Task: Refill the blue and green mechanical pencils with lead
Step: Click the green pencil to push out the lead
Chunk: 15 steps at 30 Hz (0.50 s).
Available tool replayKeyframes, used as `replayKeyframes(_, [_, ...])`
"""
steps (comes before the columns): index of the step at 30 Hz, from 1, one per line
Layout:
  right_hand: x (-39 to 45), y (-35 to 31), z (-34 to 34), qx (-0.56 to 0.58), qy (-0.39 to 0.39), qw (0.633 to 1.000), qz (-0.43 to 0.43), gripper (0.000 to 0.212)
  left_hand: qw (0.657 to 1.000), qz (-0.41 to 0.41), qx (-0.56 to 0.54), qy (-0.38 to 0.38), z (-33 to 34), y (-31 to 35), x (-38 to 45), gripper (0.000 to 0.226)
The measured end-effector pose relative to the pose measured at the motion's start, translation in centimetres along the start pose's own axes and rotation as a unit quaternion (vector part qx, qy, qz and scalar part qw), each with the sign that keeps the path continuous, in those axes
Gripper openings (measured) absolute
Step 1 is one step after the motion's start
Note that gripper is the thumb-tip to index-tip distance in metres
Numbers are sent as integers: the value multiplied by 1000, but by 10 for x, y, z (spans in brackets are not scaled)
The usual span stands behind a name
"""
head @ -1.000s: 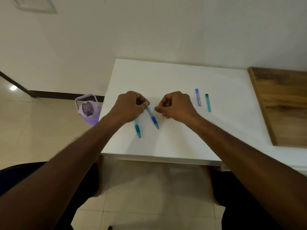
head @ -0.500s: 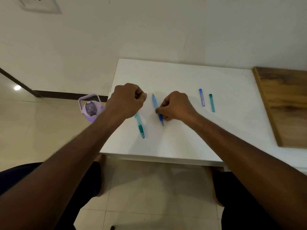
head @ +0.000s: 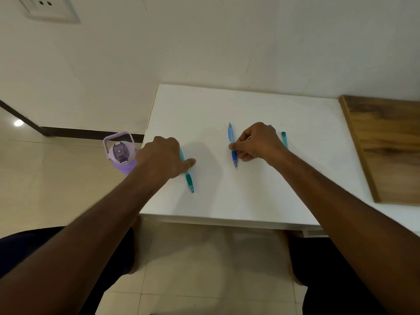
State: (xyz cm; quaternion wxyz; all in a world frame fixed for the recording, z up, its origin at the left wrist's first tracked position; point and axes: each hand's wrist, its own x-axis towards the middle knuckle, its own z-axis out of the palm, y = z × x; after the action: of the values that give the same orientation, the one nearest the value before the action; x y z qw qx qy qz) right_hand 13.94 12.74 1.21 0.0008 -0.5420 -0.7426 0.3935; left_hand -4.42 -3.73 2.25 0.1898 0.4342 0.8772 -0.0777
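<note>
White laminate formed the worktop (head: 204,110) on which both pencils lay. The right hand (head: 256,142) pinched the blue mechanical pencil (head: 232,144) about midway along its barrel, thumb and fingertips curled round it; the pencil pointed its tip toward the person and its cap end away, and whether it rested on the surface or was lifted just clear could not be told. The left hand (head: 162,159) lay over the green mechanical pencil (head: 187,173) with its fingers curled and the thumb stretched out across the barrel. Its knuckles hid the pencil's far half, so whether the fingers actually gripped the barrel or only rested on it could not be told; only the near grip section and tip showed below the thumb. The two pencils sat well apart, one under each hand.

Just beyond the right hand a blue lead tube (head: 269,125) was almost wholly covered, a small end peeking past the knuckles. Beside it, to the right of that hand, a green lead tube (head: 284,139) showed its far part, the near end cut off by the wrist. Farther right a wooden board (head: 386,151) ran out of view. Left of the left hand, down on the floor, stood a purple water bottle (head: 121,155), partly behind the forearm.
</note>
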Motion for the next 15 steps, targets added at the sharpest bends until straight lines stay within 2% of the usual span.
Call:
replayKeyframes(5, [-7,-6,-7,-52,37,998,-24,36,999,13,-25,-15,6,4,-2,60])
replayKeyframes(10, [-28,-7,-17,-11,58,996,-65,24,996,31,-78,7,3,11,-7,43])
replayKeyframes(12, [-42,-10,-18,38,59,994,-80,17,984,67,-164,5,-2,17,-9,34])
replayKeyframes(15, [-65,-14,-12,142,48,986,-74,17,944,156,-291,15,-11,33,-19,27])
